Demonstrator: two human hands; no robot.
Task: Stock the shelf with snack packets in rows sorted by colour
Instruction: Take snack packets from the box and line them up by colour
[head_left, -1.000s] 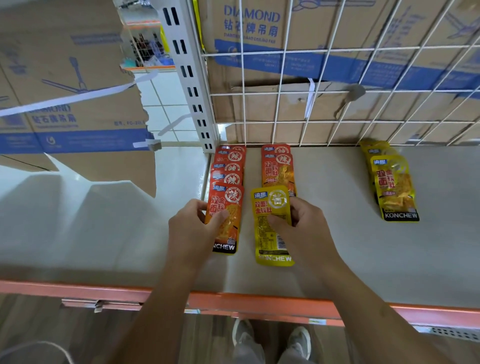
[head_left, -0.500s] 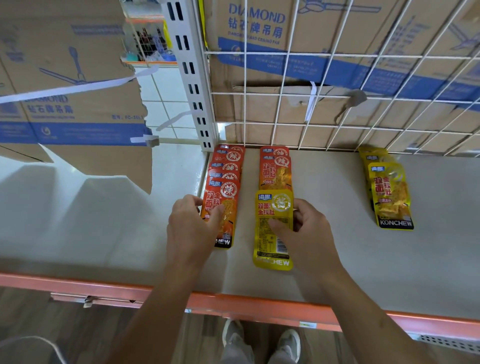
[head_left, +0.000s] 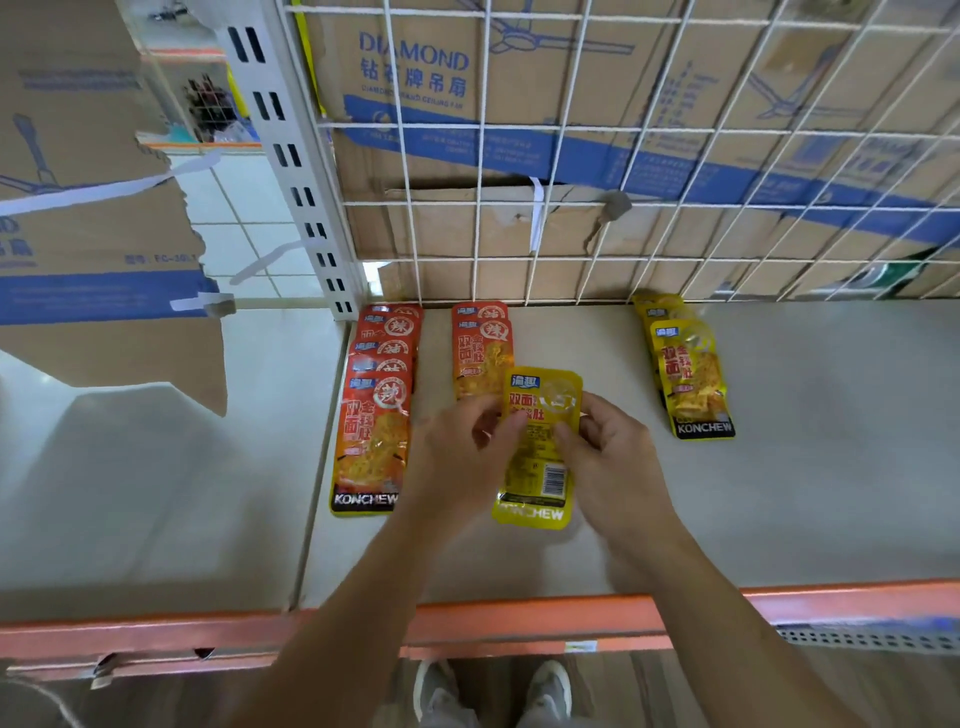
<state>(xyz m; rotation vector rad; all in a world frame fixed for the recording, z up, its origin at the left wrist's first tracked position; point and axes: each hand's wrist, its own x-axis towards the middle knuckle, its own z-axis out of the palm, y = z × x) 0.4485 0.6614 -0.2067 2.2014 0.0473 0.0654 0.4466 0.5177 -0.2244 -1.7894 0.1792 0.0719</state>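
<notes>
While the yellow packet (head_left: 540, 447) sits between both hands over the middle of the shelf (head_left: 779, 493), we log the surroundings first. The shelf is a pale, matte board with an orange front edge (head_left: 519, 618) and a white wire grid (head_left: 571, 202) as its back. Brown cardboard boxes (head_left: 415, 67) printed "DIAMOND" in blue are stacked behind the grid. A white slotted upright (head_left: 291, 171) stands at the back left corner, and a second pale board (head_left: 156, 493) lies to its left. A torn cardboard sheet (head_left: 93, 208) hangs above that board, with white floor tiles (head_left: 239, 218) visible past it. Left hand (head_left: 457, 457): grip narrow, thumb and fingertips pinching the packet's left edge. Right hand (head_left: 613, 457): grip narrow, pinching the right edge. The packet shows its barcode, and its top end overlaps the near end of the short red row (head_left: 480, 353). A longer red row (head_left: 371, 415) lies just left of that, running forward from the foot of the upright. A yellow row (head_left: 691, 379) lies well apart to the right. We cannot tell whether the packet rests on the shelf or is held just clear of it. The left fingertips are blurred. The short red row's near end is hidden behind the packet and hand, and the overlap in each row defeats a count. Grey shoes (head_left: 550, 686) show below the edge, cut off by the frame.
</notes>
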